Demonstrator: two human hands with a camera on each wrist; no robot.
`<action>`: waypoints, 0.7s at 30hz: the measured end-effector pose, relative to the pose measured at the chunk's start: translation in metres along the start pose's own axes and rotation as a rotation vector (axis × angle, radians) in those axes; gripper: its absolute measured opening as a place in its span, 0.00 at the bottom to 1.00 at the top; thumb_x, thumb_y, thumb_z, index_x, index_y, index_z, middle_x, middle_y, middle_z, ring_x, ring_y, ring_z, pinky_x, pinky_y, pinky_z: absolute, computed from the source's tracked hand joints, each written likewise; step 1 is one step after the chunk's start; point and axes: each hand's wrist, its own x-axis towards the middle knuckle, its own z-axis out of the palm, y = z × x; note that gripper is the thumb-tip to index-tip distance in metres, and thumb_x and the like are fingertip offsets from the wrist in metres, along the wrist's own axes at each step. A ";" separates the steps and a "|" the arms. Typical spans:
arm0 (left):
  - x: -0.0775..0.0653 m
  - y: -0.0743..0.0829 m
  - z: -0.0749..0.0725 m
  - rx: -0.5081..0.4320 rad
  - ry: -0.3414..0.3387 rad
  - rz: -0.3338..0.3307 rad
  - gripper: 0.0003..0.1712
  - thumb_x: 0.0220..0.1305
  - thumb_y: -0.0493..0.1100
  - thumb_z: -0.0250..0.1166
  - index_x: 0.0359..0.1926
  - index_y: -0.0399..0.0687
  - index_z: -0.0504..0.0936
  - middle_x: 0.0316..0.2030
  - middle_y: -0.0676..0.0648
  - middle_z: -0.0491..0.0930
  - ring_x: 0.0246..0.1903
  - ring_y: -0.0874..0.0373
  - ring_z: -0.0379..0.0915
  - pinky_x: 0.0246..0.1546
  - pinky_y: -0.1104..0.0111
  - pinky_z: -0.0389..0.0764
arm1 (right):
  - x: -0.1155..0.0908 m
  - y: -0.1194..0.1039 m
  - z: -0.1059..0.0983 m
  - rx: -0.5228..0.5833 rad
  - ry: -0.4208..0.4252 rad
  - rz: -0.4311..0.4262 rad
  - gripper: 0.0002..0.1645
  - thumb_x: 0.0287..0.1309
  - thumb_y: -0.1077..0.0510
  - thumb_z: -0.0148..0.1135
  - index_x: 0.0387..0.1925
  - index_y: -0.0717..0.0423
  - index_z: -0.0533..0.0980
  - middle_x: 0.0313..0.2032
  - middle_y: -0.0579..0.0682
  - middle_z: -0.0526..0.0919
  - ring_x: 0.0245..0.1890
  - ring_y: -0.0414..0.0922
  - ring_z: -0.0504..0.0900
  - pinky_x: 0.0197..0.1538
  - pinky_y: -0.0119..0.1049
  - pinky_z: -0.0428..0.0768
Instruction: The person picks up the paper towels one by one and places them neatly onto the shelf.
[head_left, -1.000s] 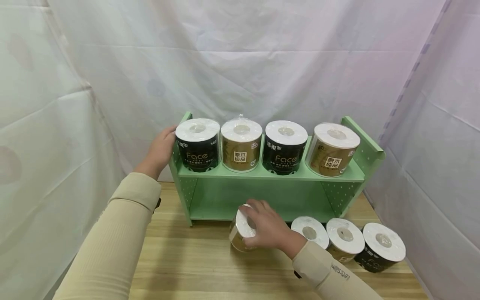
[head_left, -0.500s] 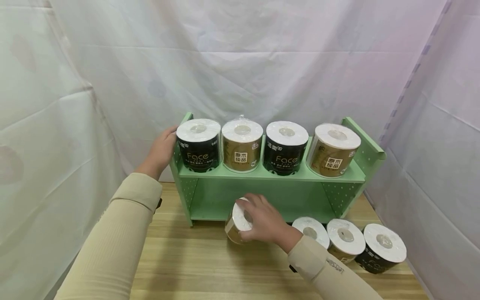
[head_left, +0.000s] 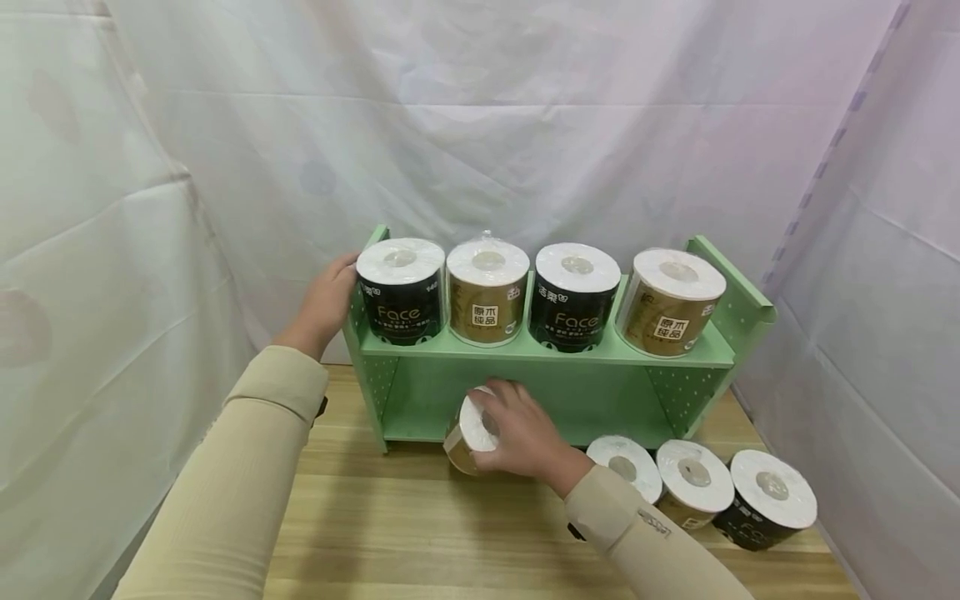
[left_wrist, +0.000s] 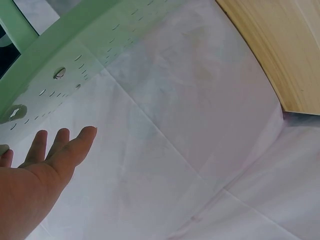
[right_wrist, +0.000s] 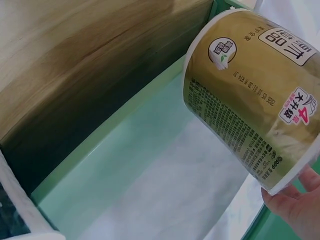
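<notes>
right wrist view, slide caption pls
Right hand holding a tilted gold-wrapped roll close to the green shelf's lower level.

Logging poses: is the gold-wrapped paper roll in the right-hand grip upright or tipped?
Tipped: in head view, the gold roll leans, white end slanted.

The person's right hand [head_left: 519,432] is carrying a gold-wrapped roll [head_left: 468,432] forward, toward the green lower shelf [head_left: 416,423], and is bringing it nearer the left hand [head_left: 324,302].

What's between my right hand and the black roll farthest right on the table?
In the head view, a toilet paper roll partly hidden by the sleeve stands nearer the right hand, then a gold-wrapped roll.
</notes>
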 end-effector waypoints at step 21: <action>-0.003 0.002 0.000 -0.008 -0.006 -0.003 0.33 0.75 0.54 0.31 0.75 0.48 0.53 0.74 0.42 0.51 0.73 0.43 0.42 0.70 0.43 0.47 | 0.023 -0.004 0.011 0.045 0.012 0.053 0.48 0.37 0.42 0.71 0.65 0.47 0.69 0.65 0.56 0.66 0.63 0.60 0.65 0.59 0.54 0.73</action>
